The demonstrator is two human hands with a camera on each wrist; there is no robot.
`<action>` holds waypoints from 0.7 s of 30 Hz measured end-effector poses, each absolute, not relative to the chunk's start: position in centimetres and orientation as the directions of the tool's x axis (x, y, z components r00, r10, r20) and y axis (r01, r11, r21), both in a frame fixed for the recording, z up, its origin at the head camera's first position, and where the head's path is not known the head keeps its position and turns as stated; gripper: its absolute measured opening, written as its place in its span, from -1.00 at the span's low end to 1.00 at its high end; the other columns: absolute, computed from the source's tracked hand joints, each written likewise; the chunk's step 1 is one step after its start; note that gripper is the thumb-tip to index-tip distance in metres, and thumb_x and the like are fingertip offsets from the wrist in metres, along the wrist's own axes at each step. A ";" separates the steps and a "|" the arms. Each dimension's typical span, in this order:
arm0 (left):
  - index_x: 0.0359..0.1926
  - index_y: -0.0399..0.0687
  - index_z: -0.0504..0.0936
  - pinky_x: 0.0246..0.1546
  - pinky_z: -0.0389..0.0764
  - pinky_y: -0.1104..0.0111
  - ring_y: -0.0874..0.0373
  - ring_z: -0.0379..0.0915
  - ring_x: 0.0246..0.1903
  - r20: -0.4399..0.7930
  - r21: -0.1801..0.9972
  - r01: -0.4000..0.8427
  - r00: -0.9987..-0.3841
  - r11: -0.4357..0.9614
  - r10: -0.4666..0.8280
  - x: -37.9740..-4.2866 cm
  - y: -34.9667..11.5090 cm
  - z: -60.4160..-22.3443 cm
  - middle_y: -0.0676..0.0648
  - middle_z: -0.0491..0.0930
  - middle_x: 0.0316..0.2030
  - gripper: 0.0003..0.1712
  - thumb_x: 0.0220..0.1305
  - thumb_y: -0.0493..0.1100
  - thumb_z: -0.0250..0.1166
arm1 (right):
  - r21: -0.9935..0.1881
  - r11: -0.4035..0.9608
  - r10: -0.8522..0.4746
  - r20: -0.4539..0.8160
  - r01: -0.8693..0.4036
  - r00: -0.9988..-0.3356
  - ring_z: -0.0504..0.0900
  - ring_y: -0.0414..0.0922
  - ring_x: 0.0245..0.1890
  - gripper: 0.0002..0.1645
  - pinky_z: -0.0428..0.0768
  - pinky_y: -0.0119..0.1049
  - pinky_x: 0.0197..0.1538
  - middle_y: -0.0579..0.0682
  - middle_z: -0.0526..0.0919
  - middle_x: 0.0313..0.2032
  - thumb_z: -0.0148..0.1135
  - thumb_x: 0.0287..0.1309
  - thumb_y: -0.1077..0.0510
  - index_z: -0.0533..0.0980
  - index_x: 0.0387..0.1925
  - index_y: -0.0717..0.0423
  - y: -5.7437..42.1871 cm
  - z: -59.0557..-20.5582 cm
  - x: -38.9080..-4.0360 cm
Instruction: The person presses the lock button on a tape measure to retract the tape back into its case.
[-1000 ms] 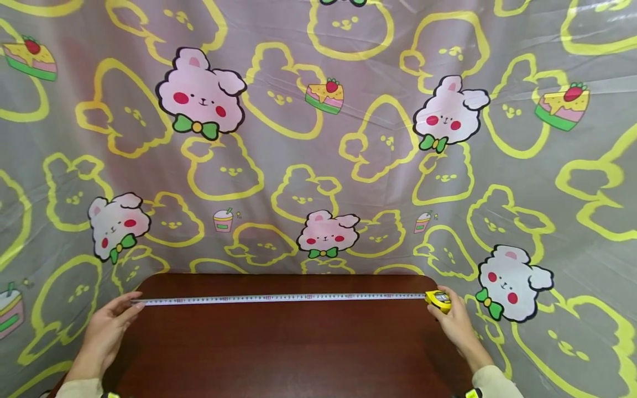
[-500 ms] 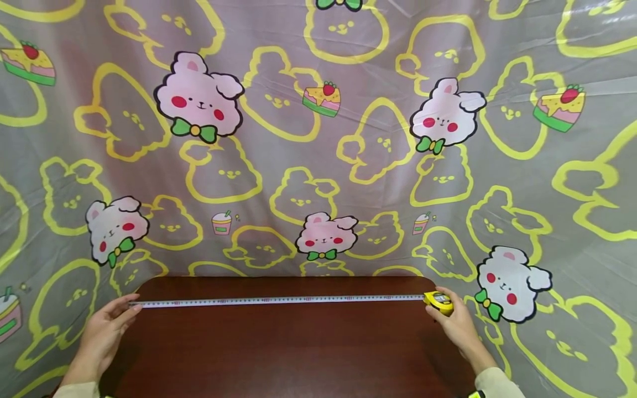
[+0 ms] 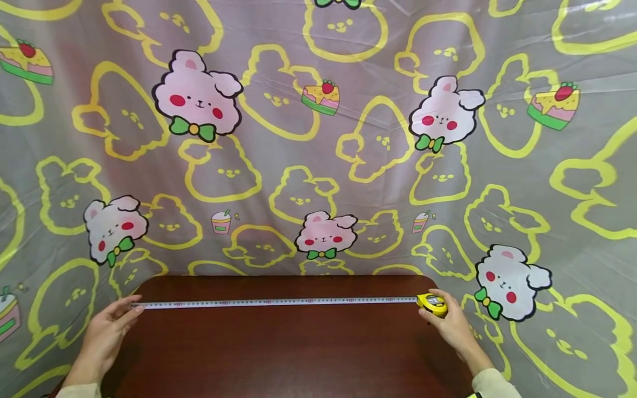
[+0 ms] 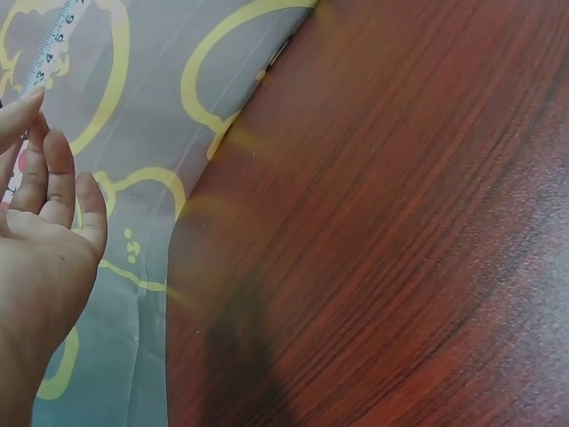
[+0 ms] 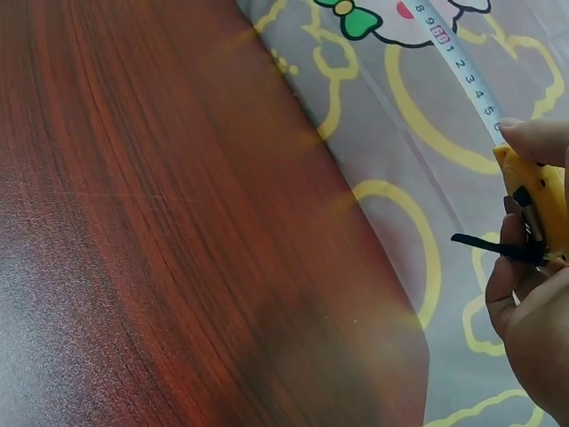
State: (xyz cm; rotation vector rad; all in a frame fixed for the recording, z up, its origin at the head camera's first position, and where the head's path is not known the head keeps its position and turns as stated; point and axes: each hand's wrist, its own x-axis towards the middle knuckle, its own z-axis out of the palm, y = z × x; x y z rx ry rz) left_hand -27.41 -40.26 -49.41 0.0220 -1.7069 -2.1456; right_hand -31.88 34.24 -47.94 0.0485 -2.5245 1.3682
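A white tape measure blade (image 3: pixel 278 302) stretches nearly level across the head view, above the table. My left hand (image 3: pixel 105 331) pinches its free end between thumb and fingers; in the left wrist view low black numbers show beside the thumb (image 4: pixel 20 117). My right hand (image 3: pixel 455 326) grips the yellow tape measure case (image 3: pixel 432 304) at the other end, the thumb near its mouth in the right wrist view. A black strap (image 5: pixel 489 245) sticks out from the case. The palm side of the right hand is partly cut off there.
A dark red-brown wooden table (image 3: pixel 288 354) with rounded far corners lies below the blade. Grey cloth (image 3: pixel 368 66) with yellow outlines and white rabbit heads hangs behind it and along both sides, close to both hands.
My right hand has shifted slightly left with the tape measure case, so the visible blade is a little shorter. My left hand stays nearly in place.
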 end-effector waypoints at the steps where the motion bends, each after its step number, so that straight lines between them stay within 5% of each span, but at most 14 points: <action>1: -0.01 0.06 0.79 -0.24 0.58 0.54 0.37 0.54 -0.23 0.232 0.938 0.297 -0.921 -0.178 -0.313 -27.4 -40.2 -49.5 0.20 0.64 -0.22 -0.67 0.39 -0.42 0.33 | -0.817 0.555 0.096 0.250 -0.157 -0.963 0.37 0.21 0.13 -0.14 0.47 -0.35 -0.03 0.36 0.28 0.30 0.49 0.26 0.05 0.28 0.43 0.22 34.2 -47.9 -31.9; 21: -0.10 0.26 0.75 -0.25 0.57 0.54 0.39 0.55 -0.24 0.133 0.980 0.172 -0.943 -0.103 -0.304 -27.5 -39.4 -49.0 0.27 0.63 -0.23 -0.72 0.38 -0.30 0.40 | -0.824 0.551 0.062 0.200 -0.133 -0.978 0.39 0.22 0.11 -0.14 0.54 -0.34 -0.07 0.34 0.26 0.30 0.50 0.24 0.05 0.27 0.41 0.21 33.2 -47.7 -31.6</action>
